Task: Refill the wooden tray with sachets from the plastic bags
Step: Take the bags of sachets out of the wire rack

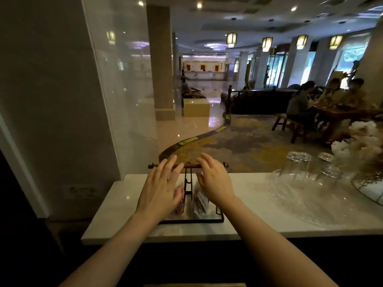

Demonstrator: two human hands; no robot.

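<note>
No legible text anywhere.

White counter [244, 195]; dark-brown tray [192, 221] (red-and-white sachets [179, 200]); yellow-grey patterned carpet [248, 146].

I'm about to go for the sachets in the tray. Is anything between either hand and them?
Only the wooden tray's own handle bar and its centre post, which rise between the two hands. The left hand is over the red sachets, the right hand over the plastic bag; nothing else visibly blocks them.
</note>
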